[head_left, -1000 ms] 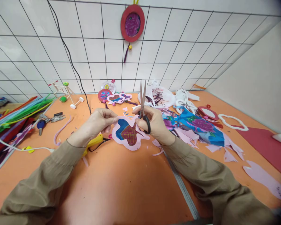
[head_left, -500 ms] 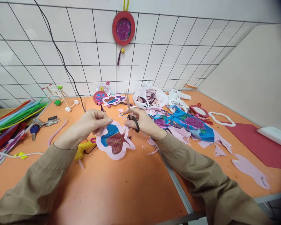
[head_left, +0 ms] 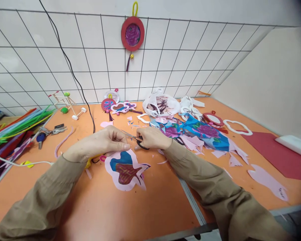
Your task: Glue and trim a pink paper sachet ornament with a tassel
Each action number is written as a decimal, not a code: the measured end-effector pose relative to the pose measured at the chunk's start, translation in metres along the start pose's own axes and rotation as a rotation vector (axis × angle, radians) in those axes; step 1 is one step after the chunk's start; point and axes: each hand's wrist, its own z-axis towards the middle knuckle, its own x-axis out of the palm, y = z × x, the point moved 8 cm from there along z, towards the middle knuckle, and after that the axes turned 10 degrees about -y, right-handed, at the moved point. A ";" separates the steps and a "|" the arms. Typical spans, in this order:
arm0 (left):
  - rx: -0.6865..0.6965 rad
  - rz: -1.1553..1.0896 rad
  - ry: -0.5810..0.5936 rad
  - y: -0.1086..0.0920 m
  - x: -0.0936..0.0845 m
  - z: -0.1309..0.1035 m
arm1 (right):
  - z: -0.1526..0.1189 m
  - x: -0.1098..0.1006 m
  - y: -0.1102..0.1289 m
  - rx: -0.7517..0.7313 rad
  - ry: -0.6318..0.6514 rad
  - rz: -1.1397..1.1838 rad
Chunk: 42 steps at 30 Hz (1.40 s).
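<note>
Between its thumb and fingers my left hand [head_left: 110, 140] pinches the top edge of a pink scalloped paper craft [head_left: 126, 170] with blue and brown patterned fabric in the middle. The craft hangs tilted over the orange table, a pink loop at its left side. My right hand [head_left: 152, 138] is closed around the black handles of scissors [head_left: 141, 143]. Their blades point left, toward my left fingertips, just above the craft. Whether the blades touch anything cannot be made out. Behind my left wrist a yellow tool [head_left: 89, 163] is partly hidden.
Blue floral fabric [head_left: 207, 132] and pink scraps lie right of my right hand. Behind are a white plastic bag [head_left: 161, 104] and finished ornaments [head_left: 119, 107]. Keys [head_left: 40, 137] and colourful strips [head_left: 17, 129] are at left; red paper [head_left: 276, 154] is at right.
My left hand has moved right with the craft, which now hangs lower. The scissors have swung from pointing up to pointing left. The view has shifted slightly.
</note>
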 end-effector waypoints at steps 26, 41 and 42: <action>-0.003 0.228 0.008 0.004 0.022 0.006 | -0.011 0.012 0.018 -0.026 0.084 -0.093; 0.006 0.267 -0.001 0.008 0.014 0.005 | -0.001 0.016 0.001 0.035 0.068 -0.036; 0.005 0.271 -0.007 0.007 0.014 0.005 | -0.001 0.017 0.001 0.037 0.070 -0.040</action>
